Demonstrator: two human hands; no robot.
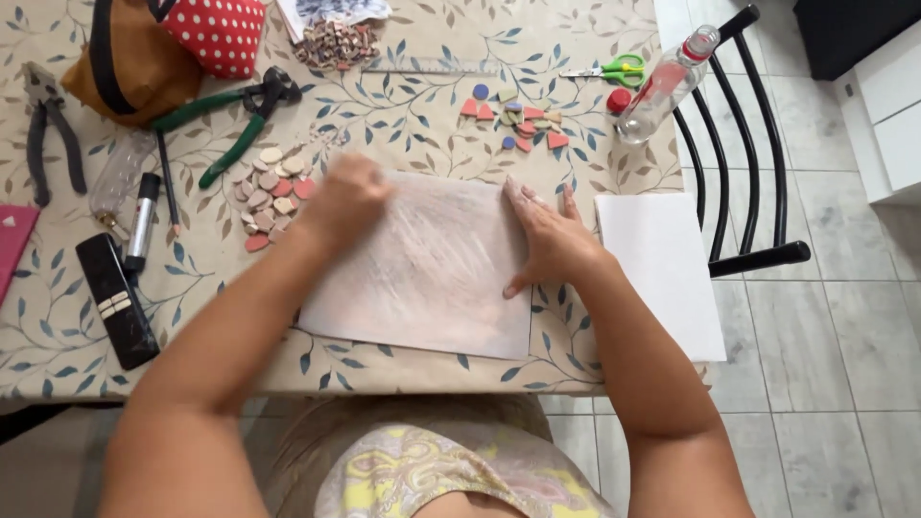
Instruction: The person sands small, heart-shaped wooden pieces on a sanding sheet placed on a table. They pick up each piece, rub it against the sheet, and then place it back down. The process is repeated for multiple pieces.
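Observation:
A pale rectangular board (432, 278), streaked with a whitish coat, lies on the leaf-patterned tablecloth (403, 115) in front of me. My left hand (347, 197) is blurred at the board's upper left corner, fingers curled; whether it holds anything I cannot tell. My right hand (545, 235) lies flat with fingers spread on the board's right edge, pressing it down. A heap of small pinkish tile pieces (271, 197) sits just left of my left hand. More coloured pieces (518, 117) lie beyond the board.
Green-handled nippers (240, 120), pliers (46, 129), a black remote (115, 299), a marker (142, 221), a ruler (427, 69), green scissors (614, 69) and a clear bottle (667, 84) surround the board. A white sheet (662, 273) overhangs the right edge beside a black chair (743, 163).

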